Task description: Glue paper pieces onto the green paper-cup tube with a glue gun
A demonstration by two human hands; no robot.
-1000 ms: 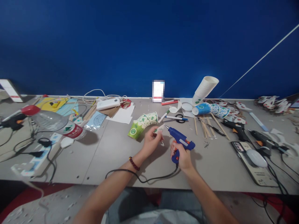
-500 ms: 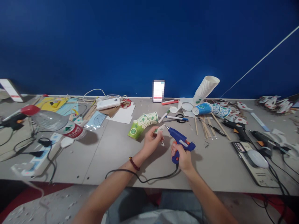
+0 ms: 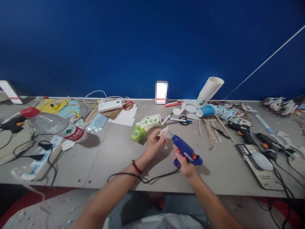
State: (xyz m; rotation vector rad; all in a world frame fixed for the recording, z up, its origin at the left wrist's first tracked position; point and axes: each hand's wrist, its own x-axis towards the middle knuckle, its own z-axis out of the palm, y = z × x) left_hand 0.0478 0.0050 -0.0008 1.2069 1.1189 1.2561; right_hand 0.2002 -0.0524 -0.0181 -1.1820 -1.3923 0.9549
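My left hand [image 3: 154, 141] pinches a small white paper piece [image 3: 163, 130] with some green on it. Wrapped round the handle of a blue glue gun [image 3: 184, 149] is my right hand [image 3: 185, 163]. The gun's metal nozzle points up and left, close beside the paper piece; whether they touch is hard to tell. Just behind my left hand lie green patterned paper cups [image 3: 145, 125], nested in a curved row on the grey table [image 3: 114, 156]. A black cord runs from the gun's handle across my left forearm.
At the left are a bottle with a red cap [image 3: 59, 125] and a power strip [image 3: 44, 159]. White cups [image 3: 209, 91], blue cups [image 3: 214, 111], scissors [image 3: 184, 120] and sticks [image 3: 209, 130] lie behind. A phone [image 3: 259, 168] and black glue guns [image 3: 241, 132] are at the right.
The glue gun has turned slightly, its body shifting right and down and its nozzle now lower. My left hand has barely moved and still holds the paper piece.
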